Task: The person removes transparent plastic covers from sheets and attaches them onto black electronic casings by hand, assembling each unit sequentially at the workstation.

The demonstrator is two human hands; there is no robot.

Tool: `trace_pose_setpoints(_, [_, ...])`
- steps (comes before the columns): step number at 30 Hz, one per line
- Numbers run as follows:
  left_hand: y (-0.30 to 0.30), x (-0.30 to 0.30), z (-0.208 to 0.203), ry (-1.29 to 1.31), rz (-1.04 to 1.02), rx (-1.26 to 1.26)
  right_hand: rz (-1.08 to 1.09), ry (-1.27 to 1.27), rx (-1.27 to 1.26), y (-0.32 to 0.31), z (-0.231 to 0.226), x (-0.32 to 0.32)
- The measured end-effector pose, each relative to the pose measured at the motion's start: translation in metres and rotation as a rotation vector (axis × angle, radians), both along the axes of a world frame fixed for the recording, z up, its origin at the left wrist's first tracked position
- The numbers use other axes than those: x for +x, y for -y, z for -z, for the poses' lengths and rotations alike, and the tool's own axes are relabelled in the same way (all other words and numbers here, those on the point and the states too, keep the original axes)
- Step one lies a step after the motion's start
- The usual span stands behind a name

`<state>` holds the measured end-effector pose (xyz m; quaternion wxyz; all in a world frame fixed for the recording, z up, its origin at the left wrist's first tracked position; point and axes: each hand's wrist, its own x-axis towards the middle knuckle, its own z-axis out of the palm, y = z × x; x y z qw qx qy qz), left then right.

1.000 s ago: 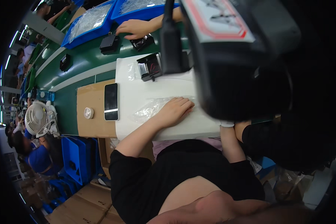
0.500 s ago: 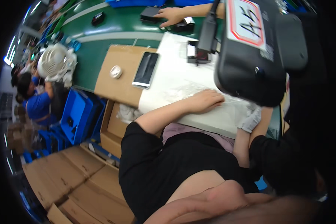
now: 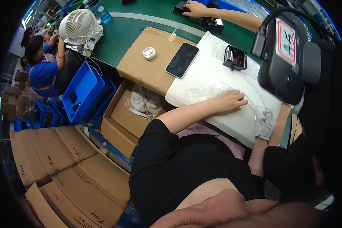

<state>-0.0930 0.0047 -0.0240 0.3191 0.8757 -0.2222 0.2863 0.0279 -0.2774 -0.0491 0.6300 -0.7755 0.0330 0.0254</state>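
Observation:
My bare left hand (image 3: 231, 102) rests palm down on crumpled clear plastic film (image 3: 205, 93), over a white sheet (image 3: 182, 89) on the table. Its fingers are slightly bent and hold nothing that I can see. My right hand (image 3: 267, 123) wears a thin white glove and lies at the sheet's near right edge, beside more film. Those gloved fingers look loosely stretched. Farther off on the sheet stands an open black plastic case (image 3: 235, 58) with red wires inside. A smartphone (image 3: 182, 60) with a dark screen lies left of it.
A round white case (image 3: 149, 53) sits on a cardboard box (image 3: 136, 62). Beside me on the right are a bulky black device (image 3: 283, 64) and another person's forearm (image 3: 280, 123). Someone's hand (image 3: 195, 8) touches a black box. A white fan (image 3: 78, 24), blue bins (image 3: 83, 91) and cartons (image 3: 87, 190) stand left.
My view has shifted, so the table's things appear farther right and mostly higher. Both my hands stay in place on the sheet, and the other person's hand remains at the black box.

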Motion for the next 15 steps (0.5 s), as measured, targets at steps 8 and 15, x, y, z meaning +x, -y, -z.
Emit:
trace_pose_setpoints(8, [-0.02,-0.009,0.0,-0.52,0.1,-0.097,0.015,-0.053,0.975,0.009,0.006,0.019])
trace_pose_setpoints(15, [-0.026,-0.03,-0.012,-0.386,0.044,0.087,0.003,-0.089,0.827,-0.007,0.0,0.009])
